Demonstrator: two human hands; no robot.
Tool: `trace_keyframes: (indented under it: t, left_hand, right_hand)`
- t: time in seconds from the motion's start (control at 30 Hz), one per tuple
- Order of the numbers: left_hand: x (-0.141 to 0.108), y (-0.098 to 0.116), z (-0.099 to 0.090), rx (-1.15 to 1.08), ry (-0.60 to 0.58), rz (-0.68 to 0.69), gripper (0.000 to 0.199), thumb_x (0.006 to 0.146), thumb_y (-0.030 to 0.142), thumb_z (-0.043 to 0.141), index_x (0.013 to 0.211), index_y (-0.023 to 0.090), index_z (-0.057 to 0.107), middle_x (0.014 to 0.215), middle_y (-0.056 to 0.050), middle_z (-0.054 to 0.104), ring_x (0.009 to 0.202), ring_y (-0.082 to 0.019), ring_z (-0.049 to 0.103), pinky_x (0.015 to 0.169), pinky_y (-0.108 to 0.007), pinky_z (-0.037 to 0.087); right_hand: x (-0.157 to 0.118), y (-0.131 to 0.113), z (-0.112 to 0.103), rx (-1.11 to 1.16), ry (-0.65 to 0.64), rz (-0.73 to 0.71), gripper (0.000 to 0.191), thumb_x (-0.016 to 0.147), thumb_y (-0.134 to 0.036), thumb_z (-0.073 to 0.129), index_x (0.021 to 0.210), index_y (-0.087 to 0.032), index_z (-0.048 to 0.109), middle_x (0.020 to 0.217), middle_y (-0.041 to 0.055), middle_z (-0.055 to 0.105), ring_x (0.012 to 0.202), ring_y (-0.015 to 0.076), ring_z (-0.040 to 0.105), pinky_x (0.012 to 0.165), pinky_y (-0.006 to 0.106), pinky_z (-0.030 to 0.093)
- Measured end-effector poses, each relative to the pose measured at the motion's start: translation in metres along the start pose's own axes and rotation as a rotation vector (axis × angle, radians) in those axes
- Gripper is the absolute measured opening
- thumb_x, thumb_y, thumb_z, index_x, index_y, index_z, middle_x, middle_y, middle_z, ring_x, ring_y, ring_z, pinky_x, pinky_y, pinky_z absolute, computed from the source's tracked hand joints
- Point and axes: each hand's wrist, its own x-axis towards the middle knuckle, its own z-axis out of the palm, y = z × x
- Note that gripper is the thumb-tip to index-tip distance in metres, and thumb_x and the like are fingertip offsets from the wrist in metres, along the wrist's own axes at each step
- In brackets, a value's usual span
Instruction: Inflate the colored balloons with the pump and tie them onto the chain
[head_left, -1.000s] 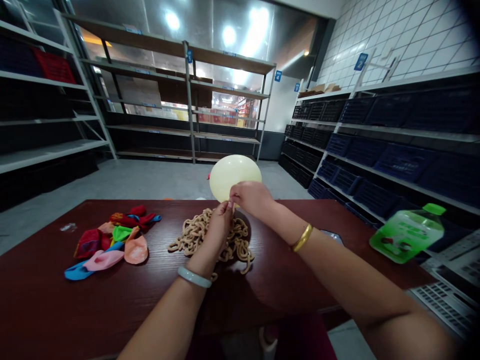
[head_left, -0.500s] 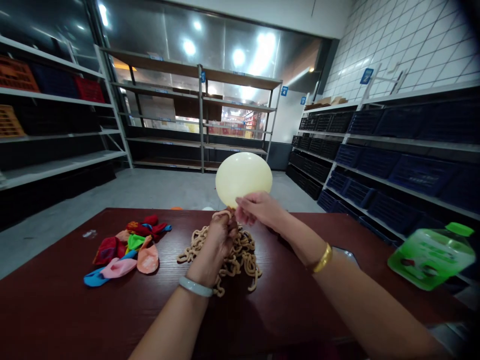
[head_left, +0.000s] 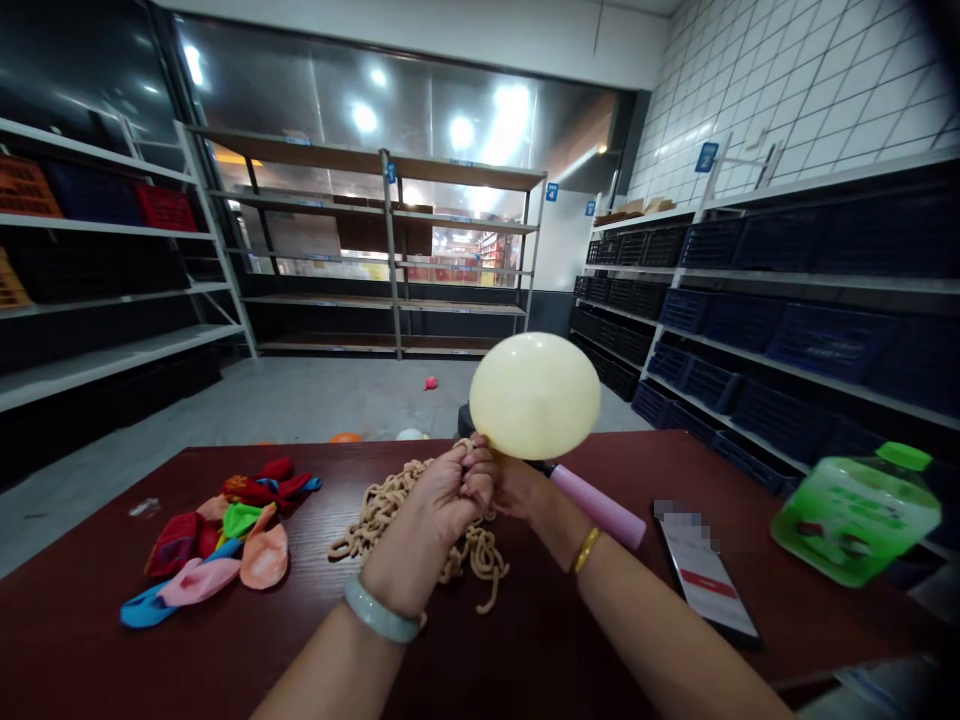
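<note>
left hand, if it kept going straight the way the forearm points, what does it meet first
The left hand points up and away toward the right hand, which it already seems to touch at the knuckles; just past that is the neck of the pale yellow balloon. Depth is hard to judge.

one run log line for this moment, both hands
left hand: closed on balloon neck | right hand: closed at neck | yellow balloon: inflated, above cord pile | table

Smooth matt rubber balloon (head_left: 535, 395), rough tan cord (head_left: 390, 505), glossy dark wood-grain table (head_left: 225, 650).
</note>
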Motion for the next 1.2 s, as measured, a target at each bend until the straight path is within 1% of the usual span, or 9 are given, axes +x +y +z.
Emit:
trace_keyframes:
  t: [0.1,0.23,0.33,0.47,0.57,0.7,0.93,1.07,1.2]
  left_hand:
    - [0.003,0.007,-0.005,0.017,0.046,-0.021,0.021,0.088,0.002,0.036,0.073,0.016,0.04,0.053,0.007,0.034,0.034,-0.002,0.033,0.032,-0.011,0.023]
    - [0.009,0.008,-0.01,0.15,0.126,-0.017,0.022,0.083,-0.004,0.036,0.073,0.015,0.043,0.055,0.006,0.035,0.036,-0.001,0.032,0.034,-0.01,0.023]
    - [0.016,0.004,-0.02,0.389,0.111,0.162,0.015,0.079,0.001,0.047,0.073,0.014,0.047,0.055,0.006,0.036,0.038,-0.002,0.032,0.035,-0.011,0.022]
    - [0.031,0.0,-0.041,0.753,0.246,0.567,0.018,0.074,0.019,0.061,0.064,0.016,0.046,0.049,0.008,0.03,0.037,-0.003,0.022,0.036,-0.015,0.016]
    - [0.042,-0.002,-0.054,0.898,0.299,0.711,0.024,0.076,0.035,0.062,0.066,0.016,0.049,0.048,0.008,0.033,0.04,-0.005,0.025,0.038,-0.017,0.02]
    - [0.046,-0.006,-0.062,1.102,0.291,0.875,0.025,0.079,0.041,0.06,0.074,0.016,0.057,0.062,0.002,0.053,0.056,-0.011,0.046,0.053,-0.021,0.038]
    - [0.04,-0.012,-0.076,1.246,0.202,0.98,0.016,0.081,0.028,0.056,0.09,0.016,0.061,0.084,-0.003,0.063,0.079,-0.016,0.057,0.073,-0.027,0.044]
    - [0.035,-0.012,-0.075,1.368,0.248,1.014,0.016,0.086,0.029,0.049,0.087,0.017,0.059,0.08,-0.002,0.062,0.073,-0.015,0.055,0.068,-0.026,0.042]
    - [0.026,-0.011,-0.07,1.695,0.387,1.109,0.022,0.089,0.029,0.046,0.073,0.018,0.056,0.068,-0.001,0.058,0.063,-0.014,0.05,0.06,-0.025,0.036]
  right_hand:
    - [-0.007,-0.004,-0.012,0.029,-0.006,0.031,0.019,0.072,-0.029,0.07,0.087,-0.02,0.061,0.065,-0.0034,0.06,0.047,0.0073,0.049,0.039,0.016,0.032]
    - [-0.012,-0.015,-0.023,0.171,0.041,0.067,0.021,0.077,-0.033,0.068,0.087,-0.015,0.065,0.066,-0.0012,0.06,0.046,0.0047,0.044,0.039,0.015,0.031]
    - [-0.013,-0.014,-0.02,0.166,0.078,0.016,0.021,0.077,-0.034,0.068,0.087,-0.015,0.066,0.064,-0.0023,0.058,0.044,0.0038,0.039,0.039,0.014,0.029]
    - [-0.015,0.001,-0.009,-0.194,0.354,-0.271,0.021,0.077,-0.038,0.067,0.079,-0.017,0.066,0.058,-0.0036,0.055,0.047,0.0085,0.044,0.045,0.02,0.037]
    - [-0.02,0.007,-0.005,-0.636,0.501,-0.553,0.014,0.079,-0.031,0.066,0.073,-0.018,0.067,0.068,0.0002,0.062,0.066,0.0147,0.055,0.064,0.027,0.045]
    - [-0.029,0.003,-0.003,-0.881,0.501,-0.791,0.005,0.081,-0.022,0.064,0.077,-0.021,0.067,0.083,0.0033,0.063,0.084,0.0174,0.059,0.08,0.031,0.047]
    - [-0.039,-0.003,0.001,-0.989,0.301,-0.859,0.015,0.091,-0.02,0.052,0.094,-0.021,0.066,0.098,0.0058,0.064,0.099,0.0175,0.058,0.091,0.033,0.046]
    - [-0.038,0.0,0.0,-0.975,0.366,-0.88,0.012,0.089,-0.017,0.054,0.095,-0.021,0.064,0.093,0.0039,0.067,0.09,0.0166,0.061,0.086,0.032,0.048]
    - [-0.037,0.002,-0.002,-0.894,0.422,-0.861,0.008,0.084,-0.017,0.061,0.088,-0.022,0.065,0.087,0.0013,0.068,0.084,0.0154,0.062,0.081,0.029,0.049]
